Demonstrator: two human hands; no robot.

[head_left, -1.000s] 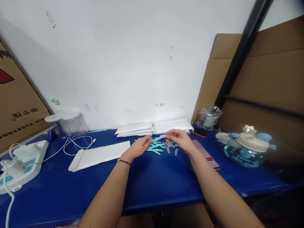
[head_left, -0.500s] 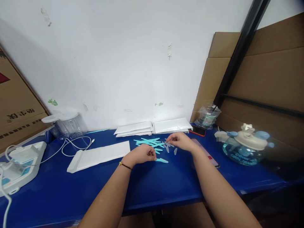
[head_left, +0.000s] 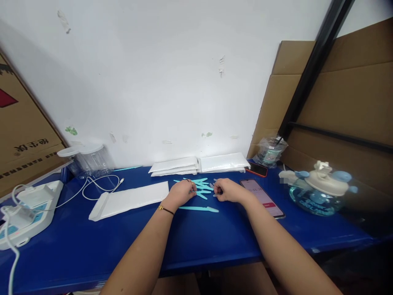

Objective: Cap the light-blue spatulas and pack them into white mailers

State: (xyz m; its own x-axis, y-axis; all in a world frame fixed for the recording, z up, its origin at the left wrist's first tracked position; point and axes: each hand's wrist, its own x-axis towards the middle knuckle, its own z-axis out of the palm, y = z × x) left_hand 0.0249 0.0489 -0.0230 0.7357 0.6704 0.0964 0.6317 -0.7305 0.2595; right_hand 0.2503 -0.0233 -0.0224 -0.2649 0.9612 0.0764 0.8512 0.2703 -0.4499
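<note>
Pile of teal sticks on blue table, my left hand curled at its left edge, my right hand curled at its right, grip on any piece not discernible, single teal stick apart, nearer me, phone right of my right hand.

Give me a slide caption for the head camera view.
Left hand and right hand at a pile of teal sticks on a blue table, one long stick lying apart nearer the person.

Printed Chinese characters on cardboard box, blurred, illegible lettering on water bottle
</note>
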